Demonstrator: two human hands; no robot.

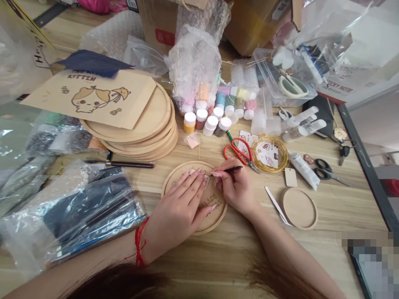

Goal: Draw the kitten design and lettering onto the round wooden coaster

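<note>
A small round wooden coaster [215, 218] with engraved letters lies on the table in front of me. My left hand [183, 207] rests flat on it, fingers stretched out and pressing it down; a red string is tied round that wrist. My right hand [235, 187] is closed in a pinch on a thin dark brush [229, 169], whose tip points left onto the coaster near my left fingertips. Part of the coaster is hidden under both hands.
Small paint jars [207, 120] stand behind the coaster. Red scissors [240, 153], a gold wire coil [269, 154], a second coaster [299, 208], white tweezers [277, 205] and a tube [304, 169] lie right. Stacked wooden plates [149, 128] and plastic bags [77, 211] fill the left.
</note>
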